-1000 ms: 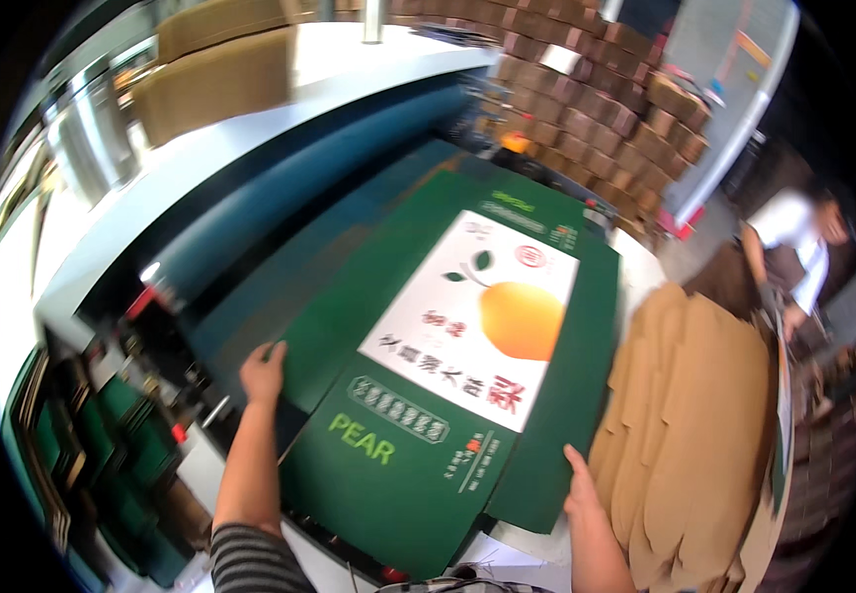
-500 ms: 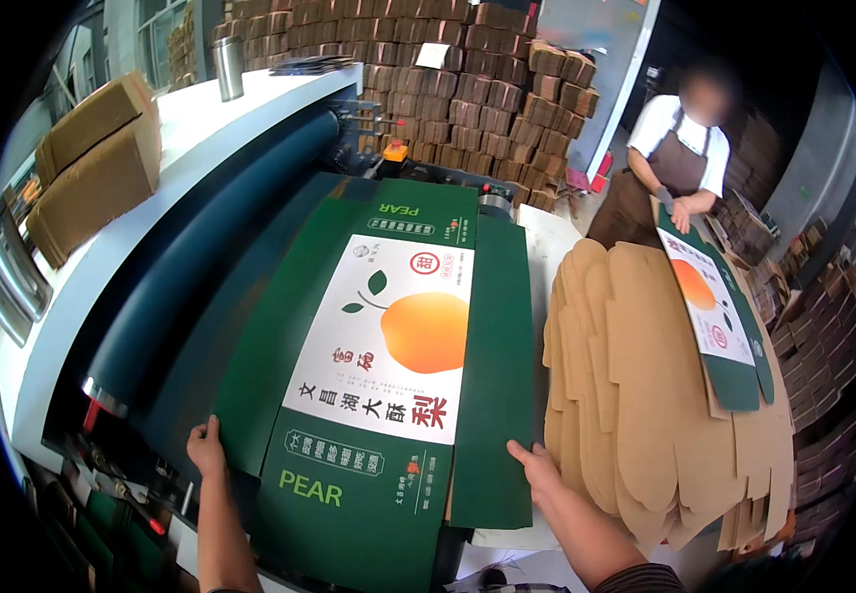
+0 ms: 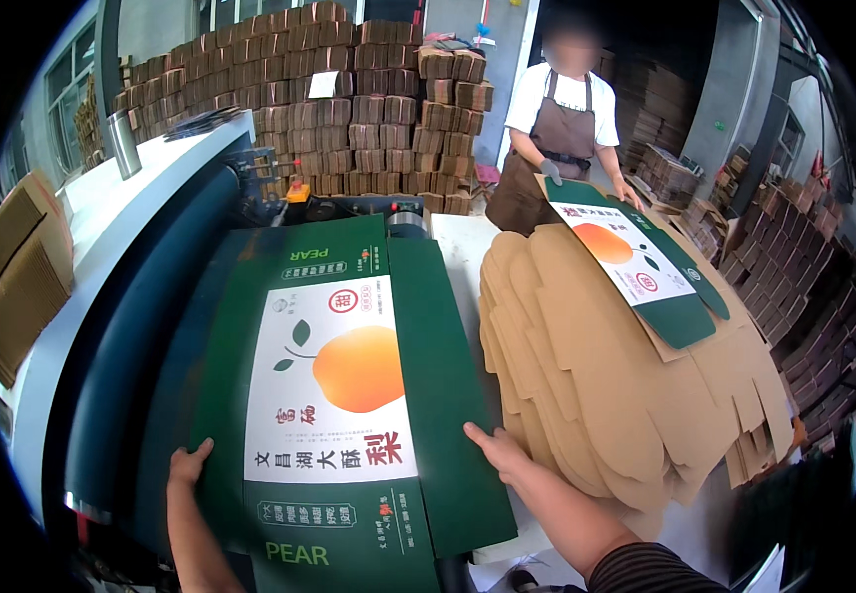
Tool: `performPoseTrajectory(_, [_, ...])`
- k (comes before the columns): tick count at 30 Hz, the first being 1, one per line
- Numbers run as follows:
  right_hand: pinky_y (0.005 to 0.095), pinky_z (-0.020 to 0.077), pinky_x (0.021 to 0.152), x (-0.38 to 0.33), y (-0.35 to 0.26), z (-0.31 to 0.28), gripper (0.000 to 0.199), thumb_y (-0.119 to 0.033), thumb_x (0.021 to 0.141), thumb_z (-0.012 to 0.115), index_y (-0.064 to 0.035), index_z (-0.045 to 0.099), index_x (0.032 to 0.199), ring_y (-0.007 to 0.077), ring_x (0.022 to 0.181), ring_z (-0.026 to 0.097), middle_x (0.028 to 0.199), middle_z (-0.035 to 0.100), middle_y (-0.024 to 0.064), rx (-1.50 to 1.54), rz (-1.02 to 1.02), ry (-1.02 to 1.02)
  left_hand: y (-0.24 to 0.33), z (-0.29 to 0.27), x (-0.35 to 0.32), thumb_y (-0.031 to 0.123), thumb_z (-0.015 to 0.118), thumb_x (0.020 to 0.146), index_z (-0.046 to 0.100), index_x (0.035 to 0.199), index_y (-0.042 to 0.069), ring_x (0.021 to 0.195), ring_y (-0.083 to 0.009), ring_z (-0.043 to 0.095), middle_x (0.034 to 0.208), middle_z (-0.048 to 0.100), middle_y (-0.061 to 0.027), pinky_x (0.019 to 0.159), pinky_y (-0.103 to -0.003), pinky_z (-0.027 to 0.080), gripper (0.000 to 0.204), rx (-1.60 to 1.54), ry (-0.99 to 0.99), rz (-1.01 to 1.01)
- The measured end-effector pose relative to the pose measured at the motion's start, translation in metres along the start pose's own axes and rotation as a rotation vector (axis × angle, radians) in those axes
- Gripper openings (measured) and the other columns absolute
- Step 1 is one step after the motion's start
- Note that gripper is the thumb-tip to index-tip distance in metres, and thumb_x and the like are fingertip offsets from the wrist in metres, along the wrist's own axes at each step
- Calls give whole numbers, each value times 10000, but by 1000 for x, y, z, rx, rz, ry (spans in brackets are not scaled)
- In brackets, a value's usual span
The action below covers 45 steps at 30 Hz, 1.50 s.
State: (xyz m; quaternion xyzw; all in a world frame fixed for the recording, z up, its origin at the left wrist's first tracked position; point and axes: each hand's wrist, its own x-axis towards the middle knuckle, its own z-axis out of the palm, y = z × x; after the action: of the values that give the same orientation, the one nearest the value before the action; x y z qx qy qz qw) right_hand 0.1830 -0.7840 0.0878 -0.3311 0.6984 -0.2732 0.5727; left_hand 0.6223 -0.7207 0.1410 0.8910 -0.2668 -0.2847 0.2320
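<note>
A large flat printed cardboard sheet, green with a white panel and an orange-yellow pear, lies in front of me on the machine's bed. My left hand grips its left edge, thumb on top and the other fingers partly hidden beneath. At the right edge my right hand holds the sheet in the same way, its thumb lying on the green flap. Dark rollers of the machine run along the sheet's left side.
Right of the machine rises a pile of brown cardboard blanks. Beyond it a co-worker in a brown apron handles another printed sheet on top. Bundled cardboard stacks line the back. A metal cup stands on the white machine cover.
My view has swung right, so the machine and sheet appear further left. Both my hands keep their hold on the sheet's edges. The co-worker's hands have moved apart along the other sheet.
</note>
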Motion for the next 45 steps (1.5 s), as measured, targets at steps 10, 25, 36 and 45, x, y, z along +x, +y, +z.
performPoseTrajectory(10, [306,390,696,-54,22,17,509,-364,663,549,54,446,932,260,815,505,854,524,179,-181,-246,115,-51,-11,-15,276,622,615,472,881,-110,729,-223,527,827,529,-189,651,-290,413,493,-252,38,117])
performPoseTrajectory(25, [326,396,724,45,-72,21,666,-392,647,571,113,367,1030,248,892,463,993,451,185,321,-55,-215,6,-7,13,338,571,658,395,1007,-130,914,-247,460,986,463,-223,768,-294,358,610,-189,69,122])
performPoseTrajectory(36, [306,410,636,46,-73,26,358,-226,708,553,62,487,910,195,729,504,851,527,120,223,-206,-102,32,5,-2,255,626,606,409,994,-121,856,-247,499,936,491,-227,736,-281,384,582,7,129,124])
performPoseTrajectory(45, [307,376,715,54,-29,7,476,-310,695,544,46,432,991,214,839,464,940,491,119,279,18,-227,-14,-2,35,467,582,536,458,958,-86,911,-286,467,979,466,-225,772,-316,366,707,122,48,40])
